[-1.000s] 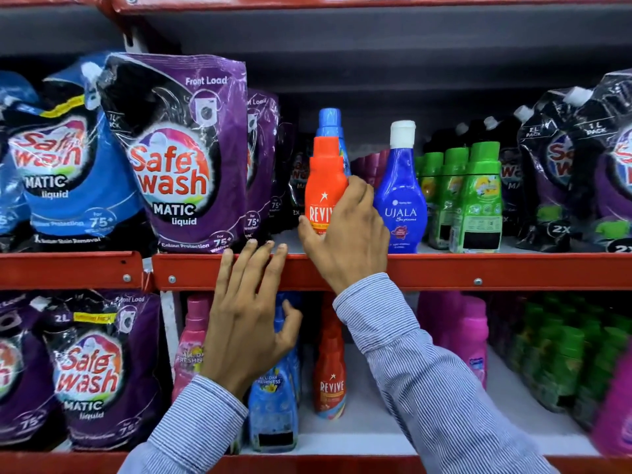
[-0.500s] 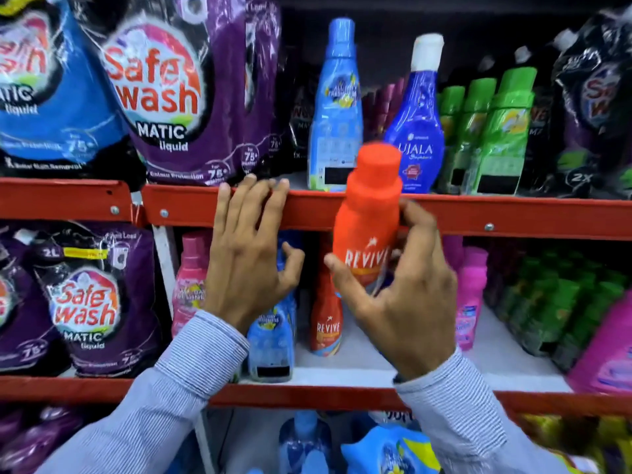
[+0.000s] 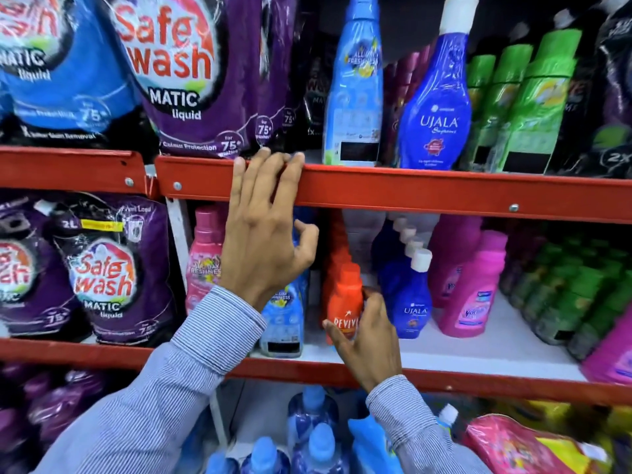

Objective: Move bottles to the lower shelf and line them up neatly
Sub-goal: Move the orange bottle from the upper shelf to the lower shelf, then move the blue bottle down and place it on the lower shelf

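Observation:
My right hand (image 3: 367, 340) grips an orange Revive bottle (image 3: 345, 302) and holds it upright on the white lower shelf (image 3: 478, 350), in front of more orange bottles. To its left stands a light blue bottle (image 3: 282, 319), to its right a row of dark blue Ujala bottles (image 3: 410, 302). My left hand (image 3: 263, 241) rests with its fingertips over the red front rail of the upper shelf (image 3: 410, 189). On that upper shelf stand a tall light blue bottle (image 3: 354, 90) and a dark blue Ujala bottle (image 3: 436, 107).
Purple Safe Wash pouches (image 3: 191, 70) and blue ones (image 3: 54, 63) fill the upper left; more purple pouches (image 3: 102, 268) sit below. Green bottles (image 3: 526, 104) stand upper right, pink bottles (image 3: 475, 289) and green ones (image 3: 581, 292) lower right. Blue bottles (image 3: 307, 436) fill the bottom shelf.
My right hand took the orange bottle off the upper shelf and brought it down onto the lower shelf. The view tilted downward. My left hand stayed on the rail.

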The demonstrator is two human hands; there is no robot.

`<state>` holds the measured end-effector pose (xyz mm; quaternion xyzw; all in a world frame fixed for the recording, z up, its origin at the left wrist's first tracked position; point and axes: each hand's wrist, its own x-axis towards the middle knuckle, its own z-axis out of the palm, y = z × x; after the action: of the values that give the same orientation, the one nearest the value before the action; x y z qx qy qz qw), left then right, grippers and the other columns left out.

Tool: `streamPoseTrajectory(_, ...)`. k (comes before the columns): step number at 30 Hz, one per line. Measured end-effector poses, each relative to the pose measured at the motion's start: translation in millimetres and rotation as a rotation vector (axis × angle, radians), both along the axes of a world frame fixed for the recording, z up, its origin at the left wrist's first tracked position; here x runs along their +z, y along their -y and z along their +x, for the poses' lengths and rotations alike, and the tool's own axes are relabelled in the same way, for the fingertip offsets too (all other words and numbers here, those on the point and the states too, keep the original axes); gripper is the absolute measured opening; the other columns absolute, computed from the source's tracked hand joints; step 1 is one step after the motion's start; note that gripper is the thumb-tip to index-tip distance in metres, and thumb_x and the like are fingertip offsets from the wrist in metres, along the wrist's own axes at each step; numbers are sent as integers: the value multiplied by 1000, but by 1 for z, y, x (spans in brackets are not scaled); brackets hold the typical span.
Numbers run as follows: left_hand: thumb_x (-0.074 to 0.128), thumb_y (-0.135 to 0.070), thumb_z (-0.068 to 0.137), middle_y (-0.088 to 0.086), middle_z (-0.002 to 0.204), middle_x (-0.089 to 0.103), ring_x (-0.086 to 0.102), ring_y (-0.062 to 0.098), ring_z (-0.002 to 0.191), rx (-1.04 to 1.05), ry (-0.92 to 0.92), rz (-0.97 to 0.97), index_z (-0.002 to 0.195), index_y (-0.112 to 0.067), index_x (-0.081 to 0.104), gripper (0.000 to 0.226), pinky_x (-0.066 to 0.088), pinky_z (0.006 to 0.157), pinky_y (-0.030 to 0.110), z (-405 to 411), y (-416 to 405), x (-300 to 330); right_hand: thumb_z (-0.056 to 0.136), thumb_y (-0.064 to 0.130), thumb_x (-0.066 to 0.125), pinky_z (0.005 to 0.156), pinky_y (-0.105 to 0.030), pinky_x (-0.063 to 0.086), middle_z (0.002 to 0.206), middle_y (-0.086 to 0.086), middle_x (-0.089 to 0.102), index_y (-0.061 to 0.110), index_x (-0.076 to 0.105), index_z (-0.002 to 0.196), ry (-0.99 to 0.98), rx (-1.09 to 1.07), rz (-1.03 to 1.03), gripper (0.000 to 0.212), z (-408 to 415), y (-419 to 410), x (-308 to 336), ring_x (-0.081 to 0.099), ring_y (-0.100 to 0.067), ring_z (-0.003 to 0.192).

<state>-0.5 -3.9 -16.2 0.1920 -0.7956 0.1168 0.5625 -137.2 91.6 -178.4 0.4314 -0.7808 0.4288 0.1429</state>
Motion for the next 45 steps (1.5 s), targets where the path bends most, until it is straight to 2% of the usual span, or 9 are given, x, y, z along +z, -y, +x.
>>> streamPoseTrajectory(7,55,-15,72,15,148,50,35,31,148,-10,-10,7,147,-8,43,77,18,128,55,-3,1,-1,73,46,76,82,-39,50,118,-12,61,14,38,127,63,-18,36,74,0,12,-18,63,-35,106)
streamPoseTrajectory(17,55,-15,72,15,149,47,31,31,149,16,-6,-4,148,-8,40,78,13,130,51,-5,4,-5,71,54,76,84,-35,48,125,-2,57,21,36,131,115,-9,62,79,0,4,-15,60,-28,113)
streamPoseTrajectory(21,56,-18,73,14,151,45,29,31,151,31,3,-3,149,-9,38,79,14,130,52,-5,3,-6,83,56,66,86,-35,53,127,2,53,20,42,131,-88,-13,-119,64,3,-20,13,60,-20,113)
streamPoseTrajectory(24,56,-26,76,16,154,44,25,33,153,34,-36,25,149,-8,39,77,12,130,52,-10,-2,-5,86,40,68,101,-40,48,132,-5,54,13,52,132,-340,-32,-385,55,-2,-39,54,53,-20,124)
streamPoseTrajectory(26,57,-29,77,17,157,41,23,34,154,24,-46,32,149,-7,39,78,10,130,53,-16,-9,-6,87,36,66,109,-45,41,142,-12,49,9,54,136,-483,-79,-468,58,-7,-48,87,47,-27,132)
streamPoseTrajectory(31,59,-30,77,16,164,30,15,31,157,-30,30,-55,153,-6,32,84,13,128,57,-39,-26,-6,88,44,59,118,-56,25,159,-22,30,9,38,150,-644,-284,-426,74,-22,-57,161,24,-40,149)
streamPoseTrajectory(36,59,-31,77,14,164,32,17,28,157,-30,62,-69,152,-7,33,83,7,131,51,-57,-35,0,90,51,51,122,-55,16,165,-22,12,12,19,156,-552,-344,-353,84,-36,-49,209,9,-41,152)
streamPoseTrajectory(40,57,-29,78,13,161,38,23,27,155,-25,45,-65,151,-6,37,79,3,131,46,-60,-38,3,86,60,52,120,-47,25,165,-21,8,13,6,158,-414,-279,-340,98,-41,-37,232,21,-38,149)
streamPoseTrajectory(45,58,-28,79,10,154,49,33,24,151,-25,34,-66,148,-6,43,74,13,130,48,-58,-38,4,76,58,66,100,-43,47,160,-15,31,13,4,157,-309,-271,-378,111,-40,-24,242,48,-34,133)
